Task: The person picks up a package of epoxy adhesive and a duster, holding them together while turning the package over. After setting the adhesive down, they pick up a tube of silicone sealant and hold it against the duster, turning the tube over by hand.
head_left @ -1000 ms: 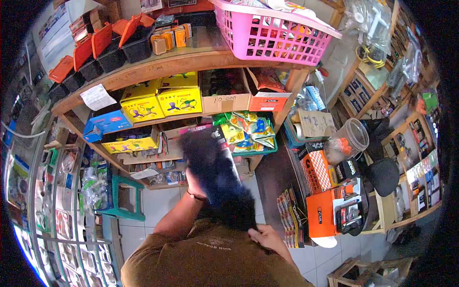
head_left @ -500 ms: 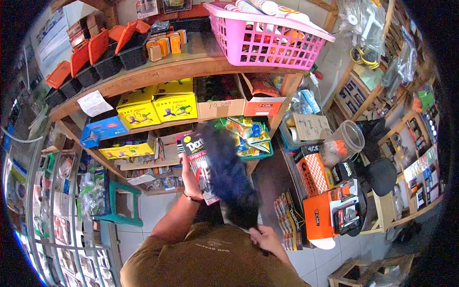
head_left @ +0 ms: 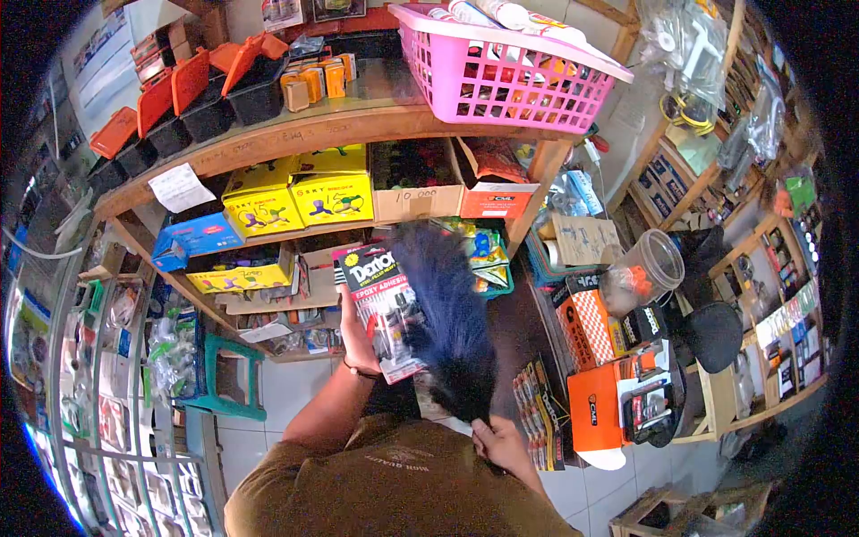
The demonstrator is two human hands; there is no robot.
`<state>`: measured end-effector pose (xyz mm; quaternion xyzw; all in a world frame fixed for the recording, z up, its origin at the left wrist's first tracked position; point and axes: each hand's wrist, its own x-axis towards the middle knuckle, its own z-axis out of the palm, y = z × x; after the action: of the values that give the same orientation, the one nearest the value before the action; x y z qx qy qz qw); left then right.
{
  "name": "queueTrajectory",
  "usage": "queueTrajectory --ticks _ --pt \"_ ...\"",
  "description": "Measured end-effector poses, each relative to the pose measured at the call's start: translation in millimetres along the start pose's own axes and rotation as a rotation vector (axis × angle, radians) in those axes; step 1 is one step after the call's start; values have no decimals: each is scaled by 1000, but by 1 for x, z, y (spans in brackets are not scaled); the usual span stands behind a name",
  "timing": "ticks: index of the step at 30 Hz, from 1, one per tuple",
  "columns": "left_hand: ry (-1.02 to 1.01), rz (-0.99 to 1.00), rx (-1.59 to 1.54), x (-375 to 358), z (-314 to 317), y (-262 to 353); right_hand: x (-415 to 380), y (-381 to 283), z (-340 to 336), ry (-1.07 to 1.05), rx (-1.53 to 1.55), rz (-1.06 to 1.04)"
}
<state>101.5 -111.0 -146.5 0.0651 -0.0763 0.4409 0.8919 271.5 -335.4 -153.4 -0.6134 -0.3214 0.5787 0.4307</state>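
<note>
My left hand (head_left: 356,338) grips a blister pack of epoxy adhesive (head_left: 383,309) by its left edge, with the printed front facing me. A dark, bluish feather duster (head_left: 455,313) fans upward on the right, its feathers overlapping the pack's right side in this view. Closed around the duster's lower end is my right hand (head_left: 501,445), low in front of my shirt. Behind the feathers, a green basket of colourful packets (head_left: 490,259) is partly hidden.
Yellow boxes (head_left: 331,192) and an open carton (head_left: 416,201) line the shelf ahead, below a pink basket (head_left: 510,85) of tubes. An orange box (head_left: 598,410) and a clear plastic jar (head_left: 646,268) stand on the right. A green stool (head_left: 234,358) is at left.
The duster has shifted to the right and its feathers are less blurred, so more of the pack's front shows. My left hand has stayed nearly in place with the pack.
</note>
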Motion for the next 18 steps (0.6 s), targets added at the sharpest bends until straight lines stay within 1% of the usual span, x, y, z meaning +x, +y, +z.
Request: queueTrajectory --ticks 1,2,3,4,5,6,7,8,9,11,12,13,15,16,17,18 --pt "-3 4 0 0 15 -7 3 9 -5 -3 -4 -2" --pt "30 -18 160 0 28 -12 7 21 -12 -115 -219 -142" --pt "106 17 288 -6 55 -19 9 28 -15 -227 -432 -280" --pt "186 42 417 -11 83 -27 6 17 -13 -220 -462 -261" --pt "189 46 417 -10 66 -20 7 12 -9 -224 -462 -260" --pt "194 38 294 -8 34 -9 9 10 -3 -141 -187 -125" --pt "197 32 169 -7 29 -5 9 7 0 -56 86 12" --pt "192 48 235 -8 26 -6 7 3 1 0 55 19" --pt "122 54 206 -7 14 -4 7 7 -3 -5 49 18" --pt "113 -34 298 -6 38 -17 8 20 -15 -213 -444 -137" --pt "90 -17 369 -8 39 -14 7 17 -14 -238 -423 -277" --pt "68 1 439 -9 42 -13 6 13 -10 -242 -426 -275" --pt "175 192 234 -8 56 -20 6 9 -2 -72 -164 -73" --pt "-195 -7 -10 -8 29 2 6 10 -3 -80 -171 -69" --pt "-232 -24 35 -11 3 7 9 11 -5 -107 -206 -64" --pt "-64 59 138 -14 23 1 10 12 -7 -132 -239 -61"
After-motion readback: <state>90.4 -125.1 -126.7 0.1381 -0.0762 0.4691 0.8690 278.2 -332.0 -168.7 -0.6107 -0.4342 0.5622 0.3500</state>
